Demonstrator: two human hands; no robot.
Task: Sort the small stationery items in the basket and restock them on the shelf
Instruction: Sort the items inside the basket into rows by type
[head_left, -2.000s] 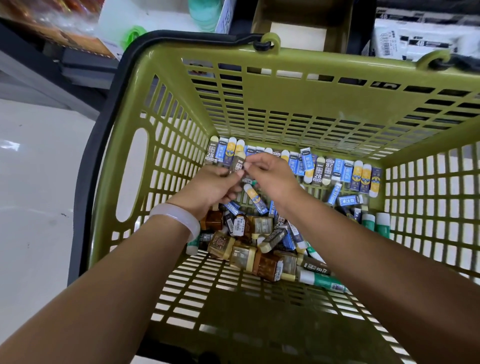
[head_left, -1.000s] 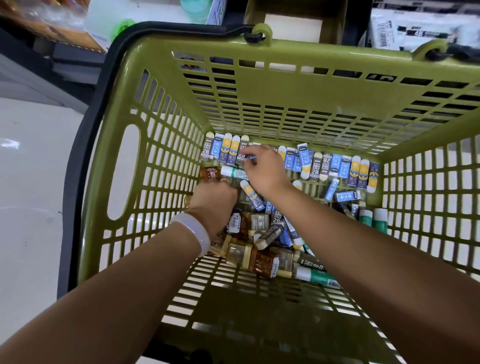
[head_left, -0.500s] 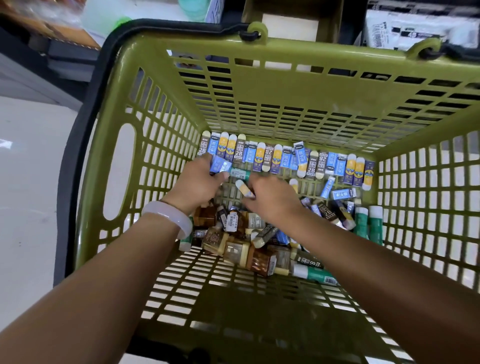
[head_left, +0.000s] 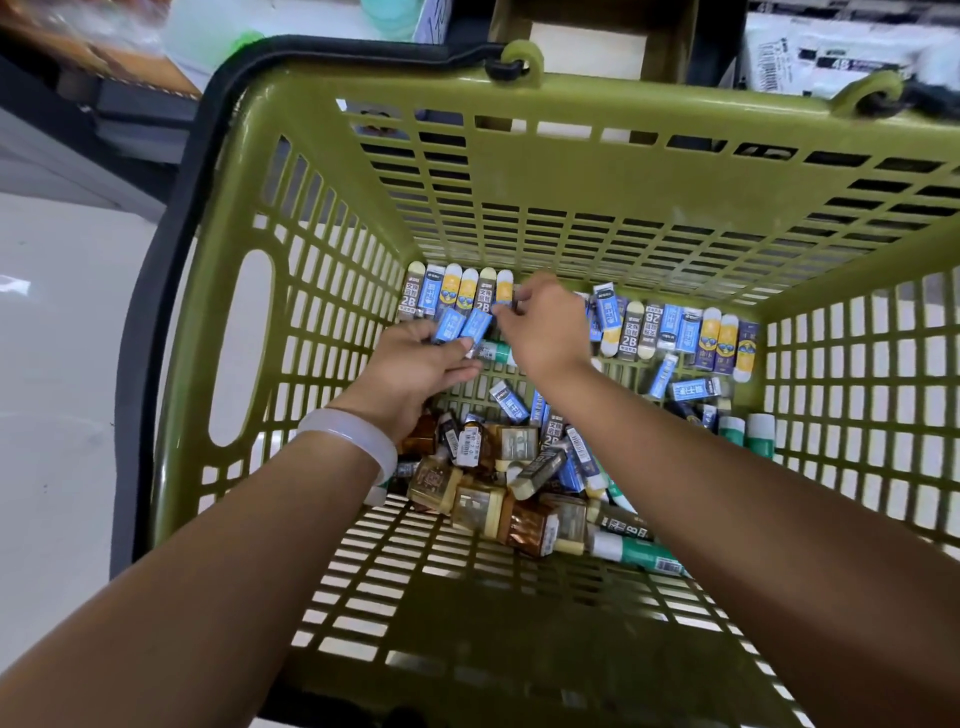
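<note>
Both hands worked at the far end of the green basket (head_left: 322, 218), where a row of small erasers (head_left: 670, 332) stood lined against the far wall. The chief risk at this moment appeared to be a spill from the left hand (head_left: 415, 366): it held two blue-sleeved erasers (head_left: 462, 325) fanned out past the fingertips, gripped only at their near ends, so a further pick-up or a knock from the other hand could have shaken one loose into the unsorted heap (head_left: 514, 483) of amber sharpeners, erasers and green-and-white glue sticks near the middle of the floor. A second risk lay in the row itself; the right hand (head_left: 543, 332) was reaching into it with the fingers curled forward, and a careless push might have toppled neighbouring erasers and undone the sorting. Whether the right fingertips had closed on an eraser could not be told, since motion blur hid them. The left forearm entered from the lower left, wrist bearing a pale bangle (head_left: 348, 441), palm turned downward and slightly inward. The right forearm came in from the lower right, its wrist bent downward towards the row, just beside the left hand's erasers. No item had yet reached the shelf.
</note>
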